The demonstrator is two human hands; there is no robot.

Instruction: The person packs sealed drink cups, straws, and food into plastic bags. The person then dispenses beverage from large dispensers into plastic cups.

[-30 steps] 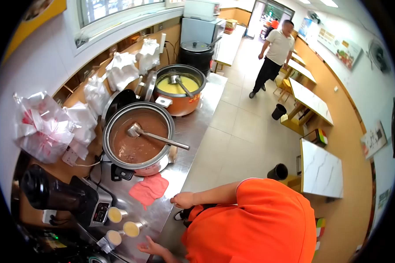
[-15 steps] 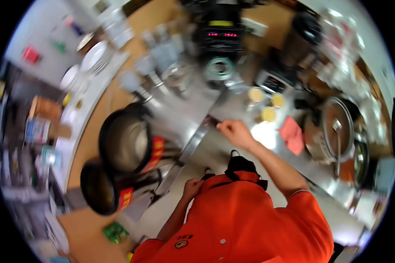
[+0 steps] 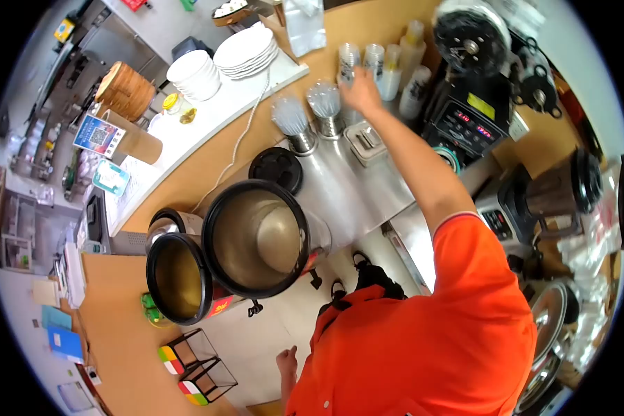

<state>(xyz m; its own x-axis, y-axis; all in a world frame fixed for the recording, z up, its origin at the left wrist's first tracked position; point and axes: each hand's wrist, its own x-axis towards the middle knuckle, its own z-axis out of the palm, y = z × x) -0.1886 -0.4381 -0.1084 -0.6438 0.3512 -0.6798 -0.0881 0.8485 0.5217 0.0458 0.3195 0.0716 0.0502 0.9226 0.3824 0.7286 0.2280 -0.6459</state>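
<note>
My right hand (image 3: 360, 92) reaches far forward over the steel counter (image 3: 340, 184). Its fingers are curled around the lower part of a stack of clear plastic cups (image 3: 349, 57); the fingertips are partly hidden. Beside that stack are another cup stack (image 3: 374, 58) and pale bottles (image 3: 391, 75). Nearer to me, two metal holders carry bundles of clear plastic utensils or straws (image 3: 290, 114), too fine to name. A lidded square steel container (image 3: 365, 142) sits to their right. Down at my left side hangs my left hand (image 3: 286, 360), loosely closed, with nothing visible in it.
Two large black-rimmed pots (image 3: 256, 239) stand at left, with a black lid (image 3: 276, 170) behind them. A black machine with a red display (image 3: 471, 118) and a blender (image 3: 561, 187) stand at right. White plates (image 3: 246, 50) are stacked on the ledge.
My view has turned left. My right hand has left the counter's front edge and reached forward to the cups. My left hand has dropped away from my waist.
</note>
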